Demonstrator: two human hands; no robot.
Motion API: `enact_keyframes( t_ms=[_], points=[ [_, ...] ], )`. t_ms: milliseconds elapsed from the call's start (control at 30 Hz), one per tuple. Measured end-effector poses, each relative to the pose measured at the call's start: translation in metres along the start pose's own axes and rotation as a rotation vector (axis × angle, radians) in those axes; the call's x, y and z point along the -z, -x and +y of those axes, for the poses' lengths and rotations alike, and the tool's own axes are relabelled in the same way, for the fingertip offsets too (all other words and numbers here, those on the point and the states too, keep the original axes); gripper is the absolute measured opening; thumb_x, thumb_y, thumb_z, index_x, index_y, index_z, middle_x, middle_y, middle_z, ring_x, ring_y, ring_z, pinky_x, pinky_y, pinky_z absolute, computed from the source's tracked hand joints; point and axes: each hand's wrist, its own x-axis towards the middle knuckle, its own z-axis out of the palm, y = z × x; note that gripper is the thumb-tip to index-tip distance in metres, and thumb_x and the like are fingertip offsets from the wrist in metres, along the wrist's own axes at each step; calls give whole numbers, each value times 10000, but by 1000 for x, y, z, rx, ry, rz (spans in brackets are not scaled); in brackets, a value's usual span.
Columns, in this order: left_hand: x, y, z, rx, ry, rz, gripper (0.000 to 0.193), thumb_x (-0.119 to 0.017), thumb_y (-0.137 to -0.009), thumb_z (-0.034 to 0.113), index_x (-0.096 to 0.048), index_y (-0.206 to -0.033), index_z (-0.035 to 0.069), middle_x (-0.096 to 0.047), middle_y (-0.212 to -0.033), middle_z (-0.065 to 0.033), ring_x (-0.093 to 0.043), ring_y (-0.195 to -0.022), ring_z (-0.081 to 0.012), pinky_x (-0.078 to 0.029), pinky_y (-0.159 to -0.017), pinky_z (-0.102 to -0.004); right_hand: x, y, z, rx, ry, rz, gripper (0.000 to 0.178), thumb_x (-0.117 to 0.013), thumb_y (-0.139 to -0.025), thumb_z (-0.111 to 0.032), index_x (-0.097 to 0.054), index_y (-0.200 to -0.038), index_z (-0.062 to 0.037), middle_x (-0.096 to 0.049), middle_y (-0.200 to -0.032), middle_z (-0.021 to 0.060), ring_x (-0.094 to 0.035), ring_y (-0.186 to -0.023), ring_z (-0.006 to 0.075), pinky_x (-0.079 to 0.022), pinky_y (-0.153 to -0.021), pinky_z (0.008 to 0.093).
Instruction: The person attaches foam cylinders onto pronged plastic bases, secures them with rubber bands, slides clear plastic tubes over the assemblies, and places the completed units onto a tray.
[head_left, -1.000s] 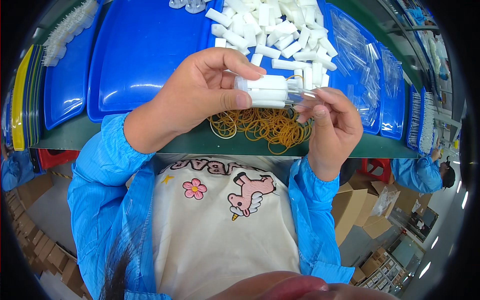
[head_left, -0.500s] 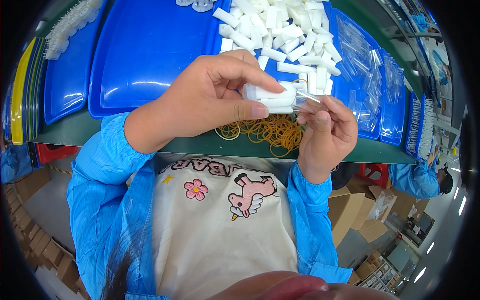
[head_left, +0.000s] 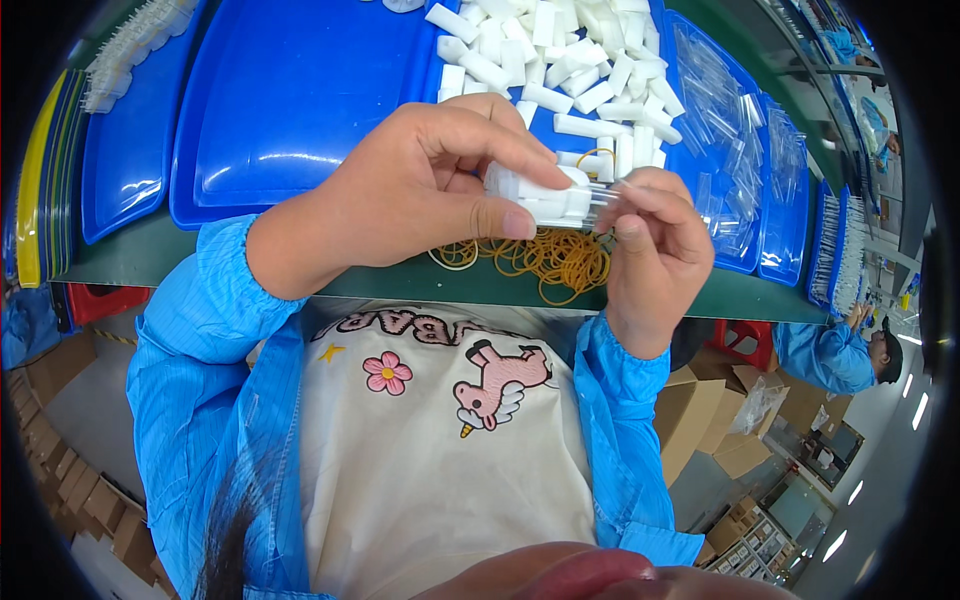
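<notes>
Above the near edge of the table, my left hand [head_left: 425, 185] grips a bundle of white blocks [head_left: 550, 203] between thumb and fingers, with a clear plastic piece around its left end. Thin clear plastic tubes [head_left: 604, 200] stick out of the bundle's right end. The fingers of my right hand [head_left: 660, 255] pinch around those tubes; the fingertips partly hide them. Just below the bundle lies a heap of tan rubber bands [head_left: 555, 265]. A single band loops up behind the bundle.
Beyond my hands, many loose white blocks [head_left: 590, 75] fill a blue tray. Clear plastic strips lie in blue trays [head_left: 730, 150] to the right. A large blue tray [head_left: 290, 110] stands left, with white bristly pieces [head_left: 135, 50] farther left. A co-worker in blue [head_left: 825, 355] is at far right.
My right hand has shifted slightly left and up against the bundle, and less of the clear tubes shows between the hands. The left hand keeps its hold.
</notes>
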Motion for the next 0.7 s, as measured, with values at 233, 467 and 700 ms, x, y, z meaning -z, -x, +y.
enact_keyframes(
  t_ms=[233, 467, 700],
  points=[
    [-4, 3, 3, -13, 3, 25, 236, -707, -791, -49, -697, -1020, 10, -534, -1129, -84, -587, -1044, -152, -546, -916, -291, -14, 0, -4, 34, 17, 38, 222, -646, -838, 100, -640, -1052, 41, -569, -1073, 123, -583, -919, 147, -492, -790, 254],
    [-2, 6, -1, -41, -91, 86, 172, -614, -794, -129, -674, -882, 6, -546, -1098, -86, -580, -997, -131, -533, -880, -279, -22, 1, -7, 3, -32, 25, 185, -639, -861, 85, -623, -1043, 56, -561, -1070, 124, -584, -928, 149, -497, -804, 259],
    [-3, 7, -1, -62, -89, 92, 194, -600, -787, -139, -680, -872, 15, -549, -1100, -82, -568, -983, -128, -511, -875, -283, -22, 2, -8, 6, -17, 32, 173, -638, -872, 67, -616, -1044, 53, -558, -1072, 120, -599, -922, 160, -513, -804, 277]
  ],
)
